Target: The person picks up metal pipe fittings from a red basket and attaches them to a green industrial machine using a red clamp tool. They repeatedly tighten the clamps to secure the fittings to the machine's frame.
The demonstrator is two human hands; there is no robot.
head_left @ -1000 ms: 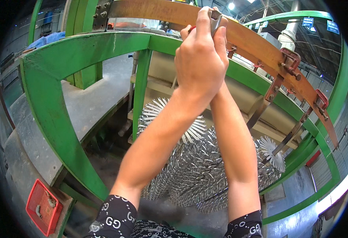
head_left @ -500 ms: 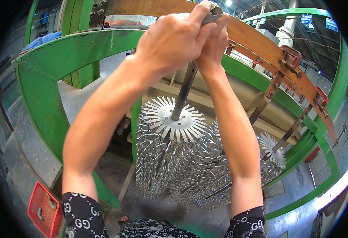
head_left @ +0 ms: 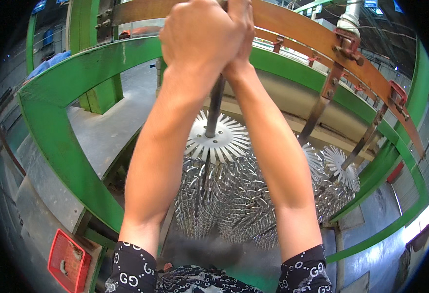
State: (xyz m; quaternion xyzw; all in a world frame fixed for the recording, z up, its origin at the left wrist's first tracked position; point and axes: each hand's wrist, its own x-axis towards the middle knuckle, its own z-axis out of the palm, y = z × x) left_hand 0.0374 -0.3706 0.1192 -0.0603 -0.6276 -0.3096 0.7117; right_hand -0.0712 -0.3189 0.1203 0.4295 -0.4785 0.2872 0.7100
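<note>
Up at the top edge, my left hand [head_left: 200, 41] and my right hand [head_left: 242, 41] are closed tightly together. They grip the upper end of a dark metal rod [head_left: 216, 105], which runs down between my forearms; the gripped end is mostly hidden by my fingers. Lower on the rod sits a pale slotted disc [head_left: 228, 137] with narrow prongs around its rim. Beneath it, dense rows of shiny thin metal pieces [head_left: 200, 195] hang in a column. The hands are in front of a rusty orange-brown bar [head_left: 297, 28].
Further hanging racks with slotted discs [head_left: 340, 163] stand at right, their rods held on the bar by red clamps [head_left: 346, 46]. A green frame [head_left: 77, 156] curves around the left. A red basket [head_left: 69, 261] holding small pieces is at lower left.
Both hands have shifted left and upward in the picture, still gripping together. The view has moved too; the rod and its disc now appear slightly higher.
</note>
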